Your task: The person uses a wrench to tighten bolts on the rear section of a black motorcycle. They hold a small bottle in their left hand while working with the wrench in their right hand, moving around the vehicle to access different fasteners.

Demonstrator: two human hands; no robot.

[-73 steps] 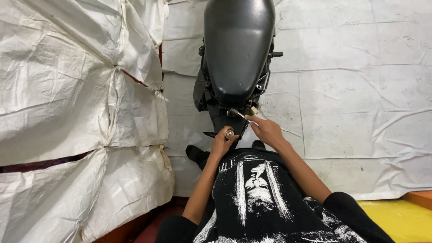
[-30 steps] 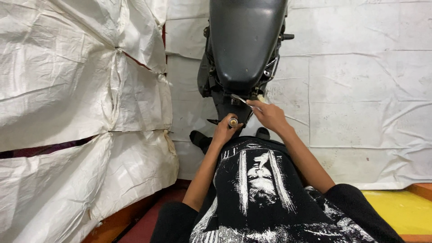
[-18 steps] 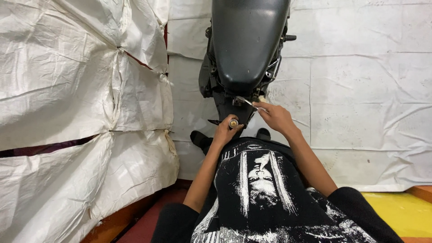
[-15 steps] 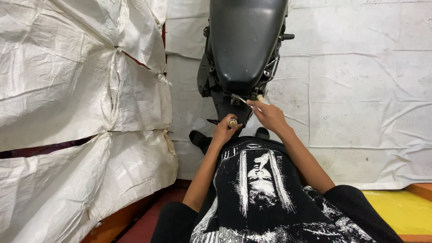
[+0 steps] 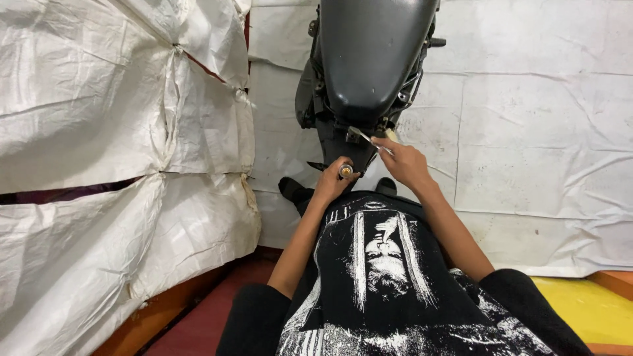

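Little has been changed since the earlier frames: the right hand (image 5: 403, 161) has been kept at the rear end of the motorcycle seat (image 5: 376, 56), and the left hand (image 5: 331, 183) has been kept just below it; only the view has shifted slightly. A thin metal tool (image 5: 364, 137), probably a small spanner or screwdriver though its kind cannot be told, is pinched between the fingers (image 5: 381, 142) of the right hand, with its tip set against the dark tail section (image 5: 343, 142) just under the seat. The left hand is closed around a small round brass-coloured part (image 5: 345, 171), seen end-on, held directly below the tail section. The step in hand is judged to be work on a fastening or fitting at the tail, with the tool applied and the small part held ready. The next move would call for the tool to be kept seated on its target while force is given, and for the part to be held steady close beneath. White sheeting (image 5: 541, 132) is spread on the floor around the motorcycle.
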